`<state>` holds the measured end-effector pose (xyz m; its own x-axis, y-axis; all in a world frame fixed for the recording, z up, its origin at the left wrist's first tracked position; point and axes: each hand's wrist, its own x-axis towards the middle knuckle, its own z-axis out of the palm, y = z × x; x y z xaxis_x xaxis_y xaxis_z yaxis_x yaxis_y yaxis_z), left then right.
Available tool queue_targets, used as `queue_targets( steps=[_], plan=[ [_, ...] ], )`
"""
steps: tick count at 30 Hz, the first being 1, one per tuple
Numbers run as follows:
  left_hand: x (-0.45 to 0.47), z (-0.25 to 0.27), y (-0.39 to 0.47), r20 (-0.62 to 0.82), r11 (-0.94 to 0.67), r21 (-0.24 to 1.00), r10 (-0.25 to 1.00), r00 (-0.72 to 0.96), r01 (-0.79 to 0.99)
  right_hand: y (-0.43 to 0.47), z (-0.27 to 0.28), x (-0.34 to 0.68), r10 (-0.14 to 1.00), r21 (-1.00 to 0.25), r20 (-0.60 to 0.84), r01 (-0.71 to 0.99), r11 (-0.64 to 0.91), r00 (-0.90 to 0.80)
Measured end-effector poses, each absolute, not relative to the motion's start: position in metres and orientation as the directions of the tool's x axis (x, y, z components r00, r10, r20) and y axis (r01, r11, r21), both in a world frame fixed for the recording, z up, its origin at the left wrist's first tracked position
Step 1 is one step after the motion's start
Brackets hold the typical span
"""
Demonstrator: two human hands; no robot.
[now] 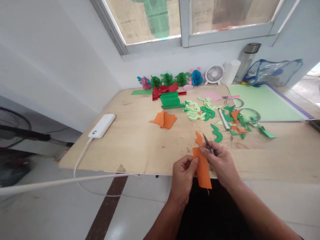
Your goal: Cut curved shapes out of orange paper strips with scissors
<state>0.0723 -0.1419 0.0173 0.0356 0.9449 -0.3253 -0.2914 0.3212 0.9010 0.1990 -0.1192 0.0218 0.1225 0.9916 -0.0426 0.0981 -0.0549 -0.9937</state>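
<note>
At the table's near edge, my left hand (184, 171) pinches the side of an orange paper strip (203, 173) between thumb and fingers. My right hand (220, 158) is closed around dark pointed scissors (207, 144), with the handles hidden in the palm. Its thumb and fingertips also touch the strip's top edge. A small wavy orange paper piece (199, 137) lies just beyond that edge, beside the scissor tips. Close by on the right rests a wavy green paper cutout (217, 133).
Folded orange papers (165, 120), green folded paper (172, 100) and red folded paper (165, 90) lie mid-table. Scraps (240, 123), a marker (223, 119) and tape rings (249, 115) are at right. A power bank (102, 126), a fan (214, 74) and a bottle (246, 61) stand farther out.
</note>
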Motion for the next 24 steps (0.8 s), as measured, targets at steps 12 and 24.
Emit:
queue_targets(
  steps=[12,24],
  plan=[
    [0.066,0.019,-0.142,-0.383,0.388,0.894,0.921,0.066,-0.225,-0.071,0.007,0.264,0.983,-0.13,0.168,0.99,-0.047,0.069],
    [0.064,0.02,-0.138,-0.273,0.285,0.958,0.936,0.224,-0.023,-0.11,0.028,0.242,0.968,-0.787,0.091,0.58,0.213,-0.232]
  ],
)
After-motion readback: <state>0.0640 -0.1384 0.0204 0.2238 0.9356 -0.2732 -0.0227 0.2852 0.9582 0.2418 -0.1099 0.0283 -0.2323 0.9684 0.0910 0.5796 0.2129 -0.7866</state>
